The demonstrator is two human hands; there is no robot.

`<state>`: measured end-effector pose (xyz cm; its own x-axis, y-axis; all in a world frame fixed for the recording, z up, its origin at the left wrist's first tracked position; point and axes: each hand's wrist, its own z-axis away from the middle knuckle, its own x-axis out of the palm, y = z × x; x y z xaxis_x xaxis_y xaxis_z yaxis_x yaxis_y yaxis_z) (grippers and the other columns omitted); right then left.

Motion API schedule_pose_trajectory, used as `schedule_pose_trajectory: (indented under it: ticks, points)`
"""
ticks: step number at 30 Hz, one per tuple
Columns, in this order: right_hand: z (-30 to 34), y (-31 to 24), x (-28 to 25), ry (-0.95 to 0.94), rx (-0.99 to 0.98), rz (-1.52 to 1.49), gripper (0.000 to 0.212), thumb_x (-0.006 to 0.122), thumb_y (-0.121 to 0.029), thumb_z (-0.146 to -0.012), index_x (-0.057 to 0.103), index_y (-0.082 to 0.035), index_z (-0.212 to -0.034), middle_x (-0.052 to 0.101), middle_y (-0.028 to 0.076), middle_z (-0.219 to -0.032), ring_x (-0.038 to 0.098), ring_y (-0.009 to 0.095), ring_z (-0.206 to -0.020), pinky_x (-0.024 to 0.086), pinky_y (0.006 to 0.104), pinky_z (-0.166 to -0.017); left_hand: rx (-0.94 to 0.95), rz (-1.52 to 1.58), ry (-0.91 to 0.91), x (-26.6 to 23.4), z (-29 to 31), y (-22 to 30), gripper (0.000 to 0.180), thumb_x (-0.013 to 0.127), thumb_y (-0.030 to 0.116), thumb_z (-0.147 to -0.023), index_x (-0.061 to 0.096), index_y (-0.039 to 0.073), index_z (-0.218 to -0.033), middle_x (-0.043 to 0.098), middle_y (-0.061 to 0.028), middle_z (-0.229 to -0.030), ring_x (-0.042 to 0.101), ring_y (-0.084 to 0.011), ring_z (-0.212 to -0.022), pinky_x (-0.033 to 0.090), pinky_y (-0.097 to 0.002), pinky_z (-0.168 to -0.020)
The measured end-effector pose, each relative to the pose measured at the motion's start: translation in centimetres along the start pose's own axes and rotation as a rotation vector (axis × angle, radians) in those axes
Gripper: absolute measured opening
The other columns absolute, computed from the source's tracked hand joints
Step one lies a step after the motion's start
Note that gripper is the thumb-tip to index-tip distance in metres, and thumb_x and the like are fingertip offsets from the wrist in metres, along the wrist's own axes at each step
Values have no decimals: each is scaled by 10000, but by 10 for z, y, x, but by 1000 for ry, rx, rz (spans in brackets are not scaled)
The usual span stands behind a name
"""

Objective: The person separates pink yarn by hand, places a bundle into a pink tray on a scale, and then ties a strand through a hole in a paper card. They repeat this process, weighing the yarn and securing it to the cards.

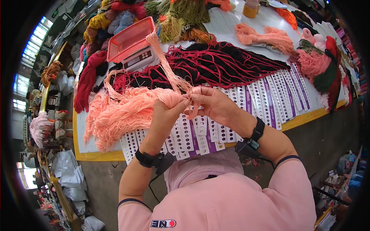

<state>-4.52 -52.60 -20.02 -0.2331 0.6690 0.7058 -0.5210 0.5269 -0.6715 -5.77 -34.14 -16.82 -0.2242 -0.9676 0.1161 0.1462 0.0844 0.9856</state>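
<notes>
Both hands meet over the near part of the table, working on peach-coloured thread. My left hand [168,113] is closed around the gathered end of a large loose peach skein [123,109], which spreads out to the left. My right hand [217,102] pinches thin strands of the same thread beside the left fingertips, and a small loop hangs below the fingers. From the hands a peach strand bundle [163,57] runs up to the rim of a red plastic basket [131,36]. The basket sits on a small digital scale [140,57].
Black and crimson yarn [216,63] lies across the table behind the hands. Several white and purple cards with punched holes [266,102] line the near edge. Another peach skein [266,36] lies farther back, and mixed yarn heaps [181,17] stand at the far side.
</notes>
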Motion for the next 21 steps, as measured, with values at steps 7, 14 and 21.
schedule_pose_trajectory:
  ticks: [7,14,21]
  points:
    - [2,-4,2,0,-38,125,233,592,-168,-969,619,14,-1112,668,97,-1009,682,219,-885,579,433,-840,-136,44,-55,-1,4,6,121,672,130,-891,695,11,-882,600,36,-707,474,-37,-555,353,-193,-495]
    - [24,-39,-16,-69,-108,91,211,576,-213,-978,638,-12,-993,620,20,-854,610,120,-828,496,288,-846,71,602,62,-75,-7,21,86,548,68,-907,562,-7,-868,540,-60,-769,556,-145,-760,478,-323,-771]
    - [81,-145,-151,-43,-201,396,271,527,-261,-985,614,-30,-874,624,157,-1082,603,257,-1059,439,379,-1014,249,1154,49,-358,26,96,187,456,22,-941,488,87,-769,342,41,-576,372,-87,-520,419,-242,-622]
